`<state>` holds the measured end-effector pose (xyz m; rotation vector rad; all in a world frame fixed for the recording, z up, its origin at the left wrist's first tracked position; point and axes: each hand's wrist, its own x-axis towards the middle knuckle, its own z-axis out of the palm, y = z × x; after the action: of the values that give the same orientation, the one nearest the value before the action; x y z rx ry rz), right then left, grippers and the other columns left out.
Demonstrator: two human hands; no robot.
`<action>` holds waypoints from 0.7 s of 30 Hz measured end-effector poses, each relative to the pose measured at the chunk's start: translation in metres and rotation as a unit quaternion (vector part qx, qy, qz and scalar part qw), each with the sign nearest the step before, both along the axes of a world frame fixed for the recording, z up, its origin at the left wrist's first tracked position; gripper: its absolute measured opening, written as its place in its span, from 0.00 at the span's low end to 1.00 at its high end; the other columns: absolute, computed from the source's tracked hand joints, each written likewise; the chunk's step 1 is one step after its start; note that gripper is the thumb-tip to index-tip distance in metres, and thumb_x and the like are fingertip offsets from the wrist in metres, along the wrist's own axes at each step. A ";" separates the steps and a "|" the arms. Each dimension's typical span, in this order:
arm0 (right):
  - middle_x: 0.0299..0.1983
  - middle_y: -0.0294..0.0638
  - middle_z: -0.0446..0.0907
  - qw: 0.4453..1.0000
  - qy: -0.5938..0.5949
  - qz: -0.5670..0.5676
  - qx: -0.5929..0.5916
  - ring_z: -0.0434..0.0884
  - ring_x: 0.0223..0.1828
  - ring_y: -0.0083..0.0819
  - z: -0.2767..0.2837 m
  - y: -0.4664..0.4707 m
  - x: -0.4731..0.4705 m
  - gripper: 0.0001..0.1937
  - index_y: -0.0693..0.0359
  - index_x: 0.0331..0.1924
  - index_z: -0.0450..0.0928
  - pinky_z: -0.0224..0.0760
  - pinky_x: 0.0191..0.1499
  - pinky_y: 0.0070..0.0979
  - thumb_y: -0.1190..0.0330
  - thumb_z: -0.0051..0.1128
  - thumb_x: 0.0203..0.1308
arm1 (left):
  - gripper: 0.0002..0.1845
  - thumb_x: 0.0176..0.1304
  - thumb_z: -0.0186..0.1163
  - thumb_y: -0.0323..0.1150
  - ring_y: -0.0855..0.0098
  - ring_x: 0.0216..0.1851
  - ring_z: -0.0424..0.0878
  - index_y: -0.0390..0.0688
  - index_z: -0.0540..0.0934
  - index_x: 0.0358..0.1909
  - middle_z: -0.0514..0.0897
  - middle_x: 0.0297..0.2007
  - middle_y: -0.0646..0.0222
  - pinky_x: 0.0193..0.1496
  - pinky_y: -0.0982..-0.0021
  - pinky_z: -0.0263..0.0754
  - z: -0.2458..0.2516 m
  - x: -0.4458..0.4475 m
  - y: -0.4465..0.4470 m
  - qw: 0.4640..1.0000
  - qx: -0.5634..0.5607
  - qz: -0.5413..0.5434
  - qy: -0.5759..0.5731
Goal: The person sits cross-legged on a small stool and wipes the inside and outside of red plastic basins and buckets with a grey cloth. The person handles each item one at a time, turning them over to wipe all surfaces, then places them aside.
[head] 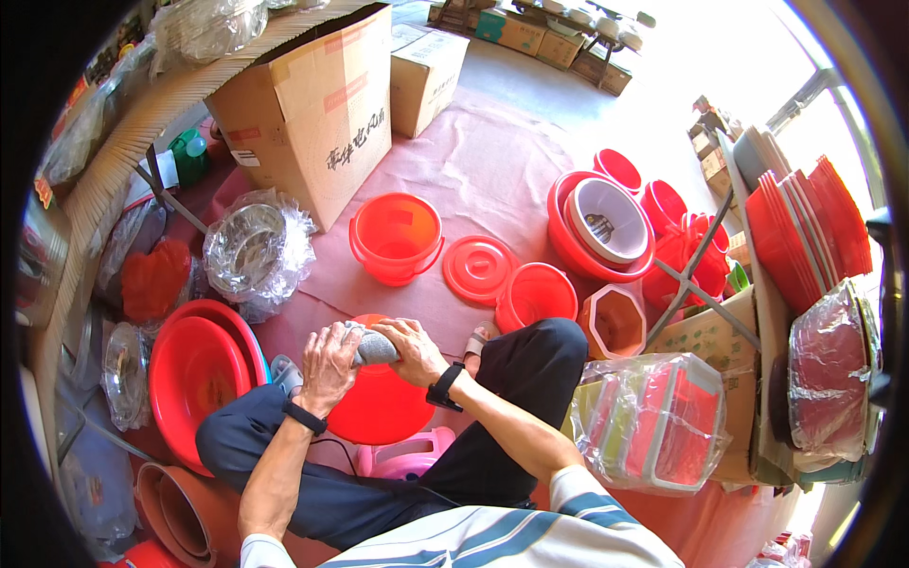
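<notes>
A bunched grey cloth [375,346] is stretched between my two hands. My left hand [327,369] grips one end, and my right hand [415,355] has its fingers wrapped over the other. Directly below the cloth, between my knees, is a red plastic vessel [381,413], partly covered by my hands; its full shape cannot be made out. Close to my body, a pink plastic object [406,460] shows beneath it. Ahead of my hands a red bucket [395,231] stands upright, with a round red lid [481,268] lying to its right.
Red basins [199,369] lean at my left, near plastic-wrapped glassy ware [248,245]. Another red bucket [537,298], an octagonal pot [614,323] and nested basins [600,220] are on the right. A large carton [312,113] stands ahead. Metal-legged shelves [687,284] flank both sides.
</notes>
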<state>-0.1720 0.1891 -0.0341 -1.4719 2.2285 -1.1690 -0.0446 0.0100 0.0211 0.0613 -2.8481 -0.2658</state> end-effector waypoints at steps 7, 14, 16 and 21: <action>0.54 0.53 0.83 0.996 -0.046 -0.013 -0.076 0.79 0.61 0.58 0.062 -0.027 -0.035 0.27 0.61 0.56 0.79 0.74 0.63 0.49 0.85 0.59 0.47 | 0.33 0.48 0.76 0.27 0.51 0.50 0.83 0.48 0.79 0.60 0.82 0.48 0.60 0.53 0.51 0.78 0.051 -0.032 -0.023 0.999 0.030 0.004 0.044; 0.46 0.53 0.82 0.993 0.071 -0.061 -0.077 0.81 0.53 0.57 0.099 -0.065 -0.081 0.21 0.64 0.49 0.79 0.78 0.54 0.45 0.81 0.61 0.45 | 0.27 0.52 0.74 0.30 0.52 0.49 0.83 0.48 0.79 0.56 0.81 0.46 0.60 0.52 0.52 0.79 0.072 -0.073 -0.065 0.987 0.018 0.035 0.158; 0.45 0.52 0.82 0.989 0.070 -0.074 -0.107 0.81 0.53 0.57 0.092 -0.062 -0.088 0.20 0.64 0.48 0.80 0.78 0.54 0.45 0.82 0.60 0.46 | 0.27 0.53 0.73 0.30 0.50 0.50 0.83 0.48 0.78 0.57 0.81 0.47 0.60 0.51 0.50 0.80 0.059 -0.077 -0.070 0.985 0.061 0.079 0.143; 0.45 0.47 0.83 0.981 -0.063 -0.158 -0.090 0.85 0.49 0.42 0.076 -0.034 -0.101 0.21 0.65 0.52 0.80 0.78 0.55 0.34 0.83 0.62 0.50 | 0.25 0.59 0.72 0.30 0.44 0.53 0.82 0.45 0.77 0.58 0.82 0.51 0.55 0.54 0.49 0.81 0.025 -0.087 -0.084 0.956 0.242 0.151 0.071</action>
<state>-0.2735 0.1547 0.0420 -1.0881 2.3791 -1.5501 -0.1319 -0.0741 0.0462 0.5456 -2.5171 -0.8532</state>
